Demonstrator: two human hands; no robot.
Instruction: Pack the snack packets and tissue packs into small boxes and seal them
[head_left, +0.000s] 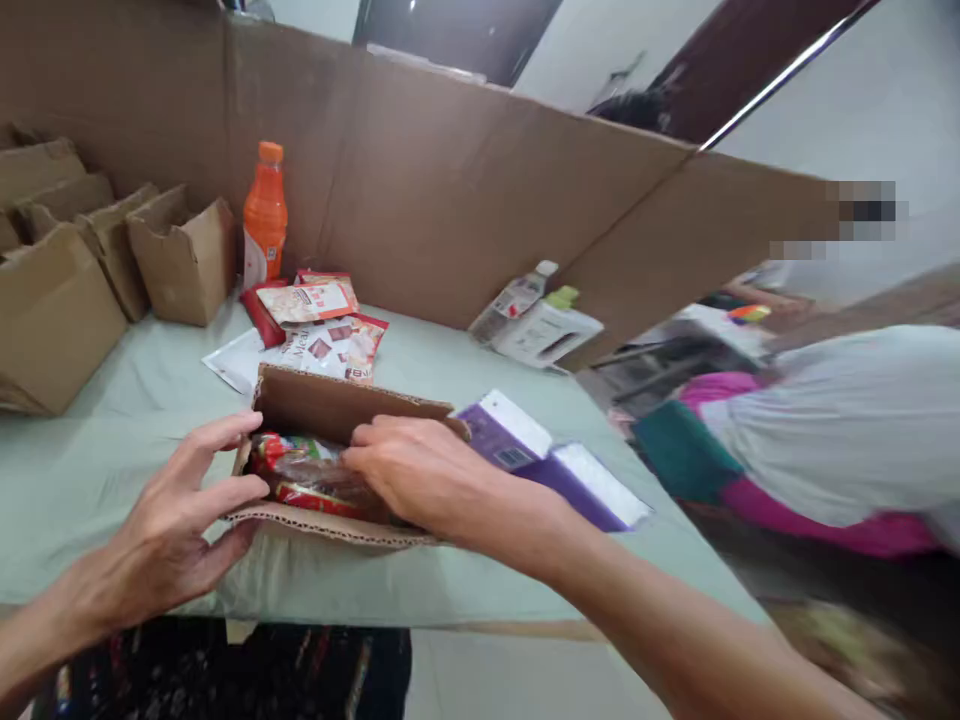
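Observation:
An open cardboard box lies near the table's front edge, its long side across my view. Inside it is a shiny plastic food packet, red with green patches and a see-through brownish part. My left hand grips the box's left end, its fingers over the short wall and the thumb low by the front wall. My right hand reaches over the box's right half. Its curled fingers are at the packet, the fingertips partly hidden.
Several small open cardboard boxes stand at the left. Behind my box are an orange bottle and a heap of food sachets. Purple-and-white packs and two lying white bottles are to the right. A cardboard wall closes the back. Another person bends at the right.

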